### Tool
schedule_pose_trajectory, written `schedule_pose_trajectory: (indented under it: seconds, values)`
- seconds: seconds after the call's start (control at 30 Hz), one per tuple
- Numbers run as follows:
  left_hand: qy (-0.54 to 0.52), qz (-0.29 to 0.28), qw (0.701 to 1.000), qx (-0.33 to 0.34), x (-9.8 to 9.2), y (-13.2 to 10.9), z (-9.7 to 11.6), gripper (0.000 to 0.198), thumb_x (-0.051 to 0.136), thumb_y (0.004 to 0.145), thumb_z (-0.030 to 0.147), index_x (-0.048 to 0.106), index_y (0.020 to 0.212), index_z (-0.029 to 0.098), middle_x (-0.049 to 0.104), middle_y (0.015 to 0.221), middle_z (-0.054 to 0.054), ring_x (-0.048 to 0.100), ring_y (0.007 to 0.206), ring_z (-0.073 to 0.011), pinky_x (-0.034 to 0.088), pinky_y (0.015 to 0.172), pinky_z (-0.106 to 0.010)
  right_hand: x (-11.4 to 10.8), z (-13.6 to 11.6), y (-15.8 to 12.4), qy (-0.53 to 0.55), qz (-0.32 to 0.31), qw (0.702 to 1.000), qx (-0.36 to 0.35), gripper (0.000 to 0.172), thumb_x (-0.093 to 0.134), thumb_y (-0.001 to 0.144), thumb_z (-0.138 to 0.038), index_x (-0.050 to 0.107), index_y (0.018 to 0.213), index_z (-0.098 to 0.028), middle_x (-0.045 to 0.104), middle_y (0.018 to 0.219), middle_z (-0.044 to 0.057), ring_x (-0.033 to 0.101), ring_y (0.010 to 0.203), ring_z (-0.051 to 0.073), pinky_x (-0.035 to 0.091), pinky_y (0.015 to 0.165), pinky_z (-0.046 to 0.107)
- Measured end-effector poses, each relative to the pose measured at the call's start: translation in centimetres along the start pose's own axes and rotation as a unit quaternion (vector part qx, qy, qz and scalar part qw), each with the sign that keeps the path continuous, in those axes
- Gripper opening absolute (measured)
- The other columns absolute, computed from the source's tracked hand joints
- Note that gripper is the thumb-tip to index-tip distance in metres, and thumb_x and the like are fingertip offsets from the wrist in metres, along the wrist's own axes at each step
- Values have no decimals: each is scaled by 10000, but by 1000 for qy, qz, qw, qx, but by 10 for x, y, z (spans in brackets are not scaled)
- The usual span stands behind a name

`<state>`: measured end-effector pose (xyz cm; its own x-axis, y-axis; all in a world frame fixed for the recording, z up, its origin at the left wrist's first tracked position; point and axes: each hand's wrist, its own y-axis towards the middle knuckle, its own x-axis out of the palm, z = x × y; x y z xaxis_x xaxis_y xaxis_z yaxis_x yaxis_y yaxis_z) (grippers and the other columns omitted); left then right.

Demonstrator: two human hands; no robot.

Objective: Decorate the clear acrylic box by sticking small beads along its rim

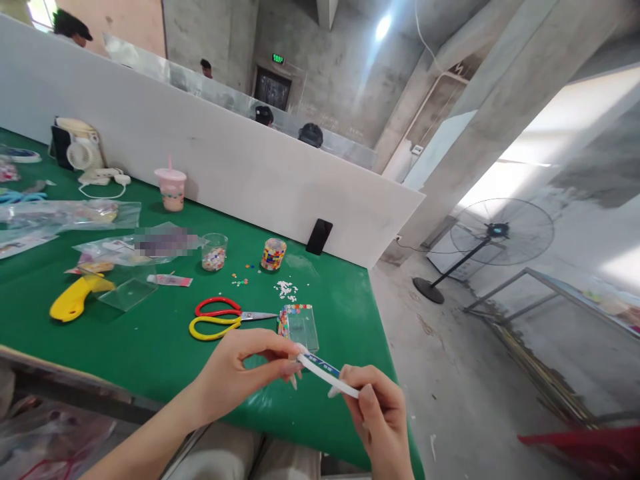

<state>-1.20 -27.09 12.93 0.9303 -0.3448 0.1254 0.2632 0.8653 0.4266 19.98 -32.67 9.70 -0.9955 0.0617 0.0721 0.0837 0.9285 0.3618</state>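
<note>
A narrow white strip with blue printed backing point(327, 373), perhaps tape, is stretched between my two hands above the table's front edge. My left hand point(255, 363) pinches its left end between thumb and fingers. At the other end, my right hand point(377, 407) grips it with thumb and forefinger. Just beyond the strip lies a clear plastic box point(305, 328), with colourful beads along two of its edges. Scissors point(235, 318) with one red and one yellow handle point at this box. Small white pieces point(287, 289) are scattered behind it.
A bead-covered cup point(273, 255) and a clear cup of beads point(214, 255) stand farther back. A phone point(319, 237) leans on the white partition point(250, 180). Leftward lie a yellow-handled tool point(73, 300), plastic bags point(70, 213) and a pink cup point(171, 190).
</note>
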Motion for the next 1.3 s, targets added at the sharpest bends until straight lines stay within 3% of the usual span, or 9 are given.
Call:
schedule_pose_trajectory:
  seconds: [0.23, 0.47, 0.77, 0.93, 1.3]
  values:
    - [-23, -7, 999, -45, 3, -6, 6, 260, 771, 669, 7, 830, 796, 225, 779, 663, 23, 722, 507, -116, 586, 534, -117, 3, -8, 8, -2, -10, 1000, -11, 352, 657, 893, -486, 725, 706, -195, 530, 527, -3, 410, 430, 67, 285, 385, 180]
    - [-14, -23, 998, -53, 1, -14, 6, 196, 784, 712, 69, 827, 823, 224, 776, 661, 19, 713, 526, -99, 572, 555, -111, 2, -5, 10, -47, -24, 999, -5, 380, 606, 931, -459, 726, 712, -173, 424, 417, -39, 368, 381, 77, 298, 380, 198]
    - [17, -28, 997, -71, 1, -18, 5, 136, 785, 736, 178, 818, 865, 206, 789, 700, -21, 721, 571, -157, 609, 585, -216, 0, -9, 8, -92, -25, 995, -17, 371, 576, 952, -431, 744, 740, -177, 431, 397, -39, 397, 368, 91, 333, 392, 213]
    - [9, -38, 993, -111, 3, -15, 4, 118, 786, 718, 146, 810, 826, 184, 783, 682, -21, 722, 556, -140, 594, 572, -178, -2, -7, 5, -97, -35, 995, -2, 360, 561, 962, -419, 753, 760, -191, 467, 424, -34, 401, 374, 84, 327, 409, 215]
    - [58, -51, 994, -72, 3, -14, 6, 111, 792, 726, 135, 829, 807, 201, 794, 684, -20, 725, 553, -147, 590, 553, -178, -7, -12, 9, -122, -53, 991, 2, 348, 587, 943, -398, 722, 699, -190, 496, 441, -30, 392, 344, 80, 281, 366, 215]
